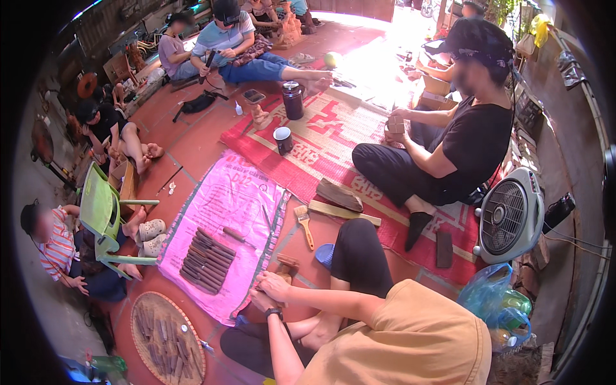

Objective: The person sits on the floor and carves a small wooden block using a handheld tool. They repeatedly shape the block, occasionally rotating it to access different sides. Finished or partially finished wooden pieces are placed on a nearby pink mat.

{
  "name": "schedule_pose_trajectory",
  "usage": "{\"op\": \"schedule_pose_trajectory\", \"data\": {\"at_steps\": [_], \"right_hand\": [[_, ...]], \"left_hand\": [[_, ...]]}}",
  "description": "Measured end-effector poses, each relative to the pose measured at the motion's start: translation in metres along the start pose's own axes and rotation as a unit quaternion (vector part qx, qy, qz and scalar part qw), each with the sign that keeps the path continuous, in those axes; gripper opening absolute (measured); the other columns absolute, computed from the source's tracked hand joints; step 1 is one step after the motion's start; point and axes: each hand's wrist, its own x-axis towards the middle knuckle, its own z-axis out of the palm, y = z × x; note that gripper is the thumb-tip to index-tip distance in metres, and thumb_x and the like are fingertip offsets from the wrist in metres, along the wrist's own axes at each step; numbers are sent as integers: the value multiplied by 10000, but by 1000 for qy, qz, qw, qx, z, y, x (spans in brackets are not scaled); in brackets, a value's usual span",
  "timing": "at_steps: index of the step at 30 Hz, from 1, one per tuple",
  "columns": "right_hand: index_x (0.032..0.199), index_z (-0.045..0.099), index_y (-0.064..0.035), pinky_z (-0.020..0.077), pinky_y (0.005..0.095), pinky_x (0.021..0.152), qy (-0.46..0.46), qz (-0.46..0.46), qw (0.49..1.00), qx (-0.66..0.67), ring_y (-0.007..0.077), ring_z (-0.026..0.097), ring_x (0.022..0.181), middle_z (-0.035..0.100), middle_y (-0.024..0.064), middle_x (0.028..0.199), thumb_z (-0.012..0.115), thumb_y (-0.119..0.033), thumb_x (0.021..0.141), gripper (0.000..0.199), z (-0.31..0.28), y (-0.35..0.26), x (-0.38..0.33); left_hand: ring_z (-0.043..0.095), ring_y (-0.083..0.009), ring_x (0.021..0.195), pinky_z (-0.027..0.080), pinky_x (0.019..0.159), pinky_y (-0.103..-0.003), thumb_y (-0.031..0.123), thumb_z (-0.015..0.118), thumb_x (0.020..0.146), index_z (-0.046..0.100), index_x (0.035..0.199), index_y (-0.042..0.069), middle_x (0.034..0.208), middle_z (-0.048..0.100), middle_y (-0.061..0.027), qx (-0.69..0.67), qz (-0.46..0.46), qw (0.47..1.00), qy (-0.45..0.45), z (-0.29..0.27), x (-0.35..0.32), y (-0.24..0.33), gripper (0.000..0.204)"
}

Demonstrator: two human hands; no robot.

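My left hand point(262, 301), with a dark watch on its wrist, and my right hand point(274, 285) are pressed together low in the middle of the view. Both close on a small brown wooden piece point(286, 264) that stands on the red floor by my raised knee. Just left of my hands lies a pink sack sheet point(247, 192) carrying a row of dark wooden sticks point(206, 260). A paintbrush point(304, 221) and a flat wooden plank point(343, 212) lie a little beyond my hands.
A round woven tray point(146, 305) with wooden pieces sits at the lower left. A person in black point(449, 141) sits on the red mat point(321, 138) near a mug point(282, 140) and dark flask point(292, 99). A fan point(510, 218), plastic bags point(497, 301), green chair point(102, 212).
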Motion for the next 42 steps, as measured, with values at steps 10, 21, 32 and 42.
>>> {"op": "schedule_pose_trajectory", "data": {"at_steps": [10,21,32,42], "right_hand": [[707,624,-101,397,347,741,-17,2,1000,-8,225,484,830,501,67,855,528,-210,790,168,16,10,10],[692,612,-18,432,374,755,-41,72,996,15,284,538,879,569,131,927,530,-196,776,213,-9,-2,9],[787,689,-68,453,372,759,-22,49,999,-5,256,527,886,571,99,969,558,-223,755,206,-29,-4,-13],[674,614,-60,450,381,739,36,47,998,9,264,540,834,594,92,828,556,-177,701,134,-20,-16,0]], "left_hand": [[646,-352,772,528,657,-430,284,548,910,514,929,-23,842,628,-193,47,44,998,-22,3,-3,-6,310],[617,-353,870,494,688,-480,355,531,909,512,966,-7,953,603,-205,95,43,995,1,7,-15,-8,367],[578,-434,831,447,701,-521,371,417,946,516,917,-30,900,585,-252,10,30,999,-6,12,-18,-5,415],[592,-397,888,467,731,-492,381,433,950,509,1023,-15,990,588,-232,-37,24,999,-5,15,-8,-26,410]]}}
